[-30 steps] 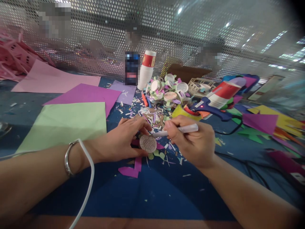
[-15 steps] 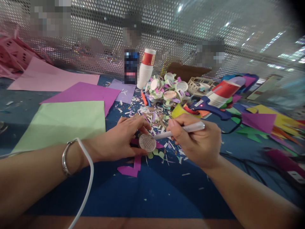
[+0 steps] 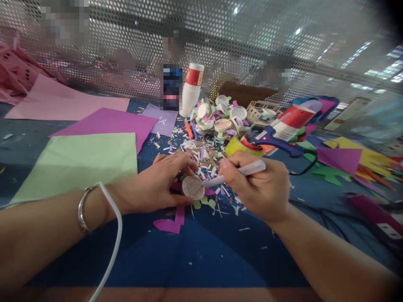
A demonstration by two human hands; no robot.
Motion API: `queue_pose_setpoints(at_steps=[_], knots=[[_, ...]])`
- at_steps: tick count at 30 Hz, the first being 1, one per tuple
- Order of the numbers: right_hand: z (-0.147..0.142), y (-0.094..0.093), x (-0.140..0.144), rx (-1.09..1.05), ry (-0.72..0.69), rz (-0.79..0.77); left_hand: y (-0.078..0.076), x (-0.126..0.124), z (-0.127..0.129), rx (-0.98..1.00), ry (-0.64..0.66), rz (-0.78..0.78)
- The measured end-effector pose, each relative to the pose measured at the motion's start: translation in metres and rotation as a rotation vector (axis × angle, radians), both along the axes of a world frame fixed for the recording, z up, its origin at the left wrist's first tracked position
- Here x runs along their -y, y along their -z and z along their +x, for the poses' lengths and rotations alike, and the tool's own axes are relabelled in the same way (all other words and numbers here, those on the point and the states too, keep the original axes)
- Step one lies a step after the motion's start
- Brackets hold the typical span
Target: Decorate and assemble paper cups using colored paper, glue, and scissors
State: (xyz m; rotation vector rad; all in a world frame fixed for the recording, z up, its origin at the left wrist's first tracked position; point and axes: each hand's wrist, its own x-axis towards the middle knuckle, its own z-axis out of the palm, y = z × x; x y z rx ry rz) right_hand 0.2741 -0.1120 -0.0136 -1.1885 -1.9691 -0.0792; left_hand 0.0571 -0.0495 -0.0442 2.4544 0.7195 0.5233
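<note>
My left hand [image 3: 163,180] is closed around a round paper cup bottom [image 3: 193,188], thumb at its near side and fingers at its far side. Crossing pen lines cover the pale disc, and green and magenta paper pieces show around its edge. In a writing grip, my right hand [image 3: 260,184] holds a white marker pen [image 3: 252,167]. The pen's tip meets the right rim of the disc; whether it touches is too small to tell. Just in front of the left hand lies a magenta paper scrap [image 3: 168,225].
Paper clippings [image 3: 201,153] litter the blue table. Farther back are a pile of similar cup bottoms [image 3: 223,124], a cup stack [image 3: 191,92] and a blue glue gun [image 3: 277,140]. Green paper [image 3: 85,159] lies left. A white cable [image 3: 118,235] crosses my left wrist.
The whole view has shifted slightly left. Both hands keep their grips on the cup bottom and pen; the pen has tilted a little at the disc's edge.
</note>
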Motion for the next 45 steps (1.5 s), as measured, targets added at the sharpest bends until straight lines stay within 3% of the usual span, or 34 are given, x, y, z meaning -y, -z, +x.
queue_pose_setpoints(at_steps=[7, 13, 24, 28, 34, 40, 45], knots=[[0.004, 0.003, 0.001, -0.087, 0.13, 0.046, 0.001, 0.0, 0.0, -0.002, -0.004, 0.016], [0.021, 0.001, -0.012, -0.017, 0.135, 0.107, -0.002, 0.003, -0.002, 0.022, 0.016, 0.007], [0.05, -0.003, -0.026, 0.075, 0.259, -0.05, -0.006, 0.001, -0.01, 0.089, -0.082, 0.444], [0.051, -0.004, -0.026, 0.084, 0.235, -0.092, -0.007, -0.002, -0.013, 0.118, -0.064, 0.53], [0.044, -0.003, -0.021, 0.019, 0.143, 0.0, -0.009, -0.002, -0.013, 0.168, -0.085, 0.55], [0.033, 0.003, -0.02, 0.096, -0.006, -0.108, -0.011, 0.002, -0.013, 0.152, 0.028, 0.557], [0.036, 0.008, -0.022, 0.341, -0.024, -0.314, -0.006, -0.001, -0.01, 0.2, -0.218, 0.48]])
